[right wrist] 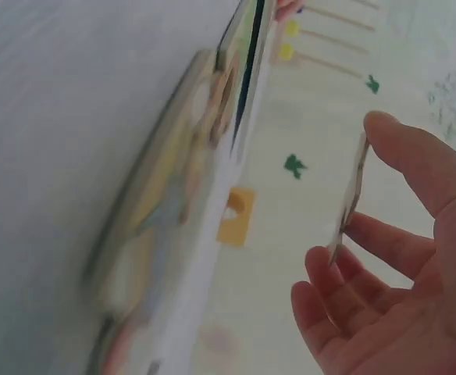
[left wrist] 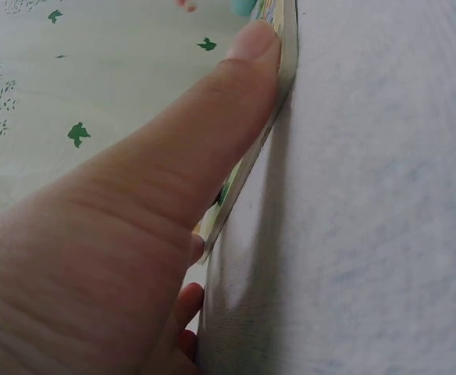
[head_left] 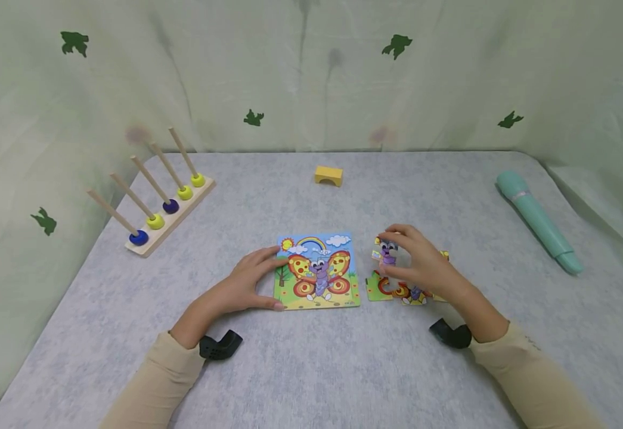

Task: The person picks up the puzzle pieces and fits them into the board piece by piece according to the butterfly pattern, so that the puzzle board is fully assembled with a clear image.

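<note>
A square butterfly puzzle board [head_left: 322,247] lies flat on the table in the head view. My left hand [head_left: 249,280] rests along its left side, the thumb straight at the near corner and the fingertips at the left edge. In the left wrist view the thumb [left wrist: 212,109] lies against the board's edge. My right hand [head_left: 421,262] pinches a puzzle piece [head_left: 387,255] printed with a purple butterfly face, thumb against fingertips. Seen edge-on, the thin piece [right wrist: 351,191] is off the table in the right wrist view. Loose puzzle pieces [head_left: 379,290] lie beneath that hand, partly hidden.
Back left stands a wooden peg rack [head_left: 174,223] with blue and yellow beads. A yellow arched block [head_left: 328,176] sits at the back middle. To the right lies a teal toy microphone [head_left: 539,220]. A pale curtain [head_left: 322,71] hangs behind the table [head_left: 311,369].
</note>
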